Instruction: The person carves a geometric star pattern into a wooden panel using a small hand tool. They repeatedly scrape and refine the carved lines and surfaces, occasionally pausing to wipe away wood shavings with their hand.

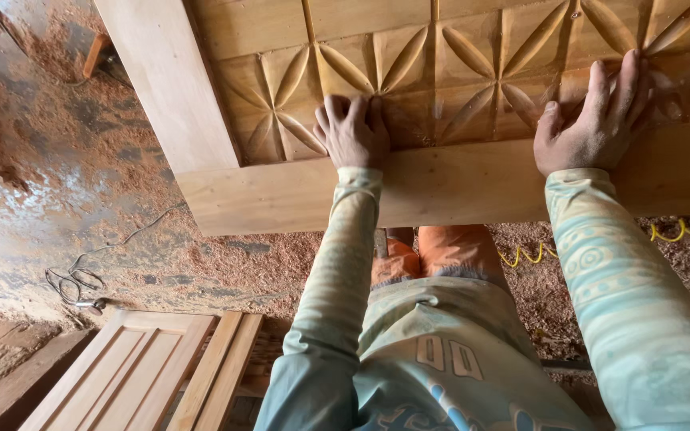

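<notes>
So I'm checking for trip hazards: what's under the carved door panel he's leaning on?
Under the carved door panel: sawdust-covered floor, a coiled yellow cable and the person's orange trousers. Whatever supports the panel is covered by it and cannot be seen.

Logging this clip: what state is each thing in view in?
Carved wooden door: lying flat, petal carvings face up.
Left hand: fingers curled, pressing on the carving.
Right hand: flat, palm down on the carving.
Panelled door: lying on the floor.
Grey cable: loosely coiled in sawdust.
Yellow cord: coiled, on the floor.
</notes>
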